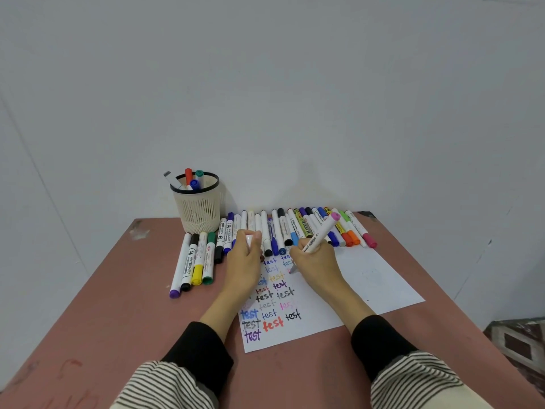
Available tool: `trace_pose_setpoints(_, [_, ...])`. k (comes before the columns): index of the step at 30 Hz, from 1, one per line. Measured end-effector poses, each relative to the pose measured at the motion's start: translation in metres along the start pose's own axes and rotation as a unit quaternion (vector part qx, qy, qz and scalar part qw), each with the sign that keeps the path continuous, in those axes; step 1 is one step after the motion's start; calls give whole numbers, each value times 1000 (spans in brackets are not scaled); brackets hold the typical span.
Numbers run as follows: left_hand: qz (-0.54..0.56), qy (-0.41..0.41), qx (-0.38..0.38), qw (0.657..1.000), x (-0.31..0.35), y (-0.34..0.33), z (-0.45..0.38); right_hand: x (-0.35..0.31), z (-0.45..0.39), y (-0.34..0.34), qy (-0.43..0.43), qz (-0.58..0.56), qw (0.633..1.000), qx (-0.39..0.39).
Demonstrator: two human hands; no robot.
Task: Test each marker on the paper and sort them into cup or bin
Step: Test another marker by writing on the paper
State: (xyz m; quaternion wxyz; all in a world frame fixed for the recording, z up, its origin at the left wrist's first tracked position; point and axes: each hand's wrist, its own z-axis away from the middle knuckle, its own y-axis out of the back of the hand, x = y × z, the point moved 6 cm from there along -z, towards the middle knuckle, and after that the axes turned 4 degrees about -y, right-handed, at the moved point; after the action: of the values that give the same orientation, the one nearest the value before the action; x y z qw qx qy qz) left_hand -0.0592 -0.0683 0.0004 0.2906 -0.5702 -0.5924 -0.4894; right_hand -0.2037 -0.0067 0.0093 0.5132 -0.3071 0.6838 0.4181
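Pink-capped white marker (320, 234), tip on paper (368, 278)

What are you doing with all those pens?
A person is trying out markers. The right hand holds a pink marker with its tip on the paper, which already has many coloured "test" words. The left hand holds what looks like a cap. A row of markers lies behind the paper, and a few stand in the cup.

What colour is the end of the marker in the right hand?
Pink, on the marker; seen in the head view.
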Motion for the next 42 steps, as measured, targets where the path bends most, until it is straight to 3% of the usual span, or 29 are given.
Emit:
trace_pose_setpoints(30, [-17,-4,-9,1000,3,0,2,8,-5,11,-21,-32,998,46])
trace_pose_setpoints(34, [-25,-9,-12,1000,4,0,2,5,-8,11,2,-75,997,-4])
trace_pose_setpoints(38, [-25,-7,-15,1000,3,0,0,5,-7,12,17,-31,999,-33])
trace_pose_setpoints(42, [-26,-13,-14,999,1,0,0,7,-6,13,-14,-38,999,9])
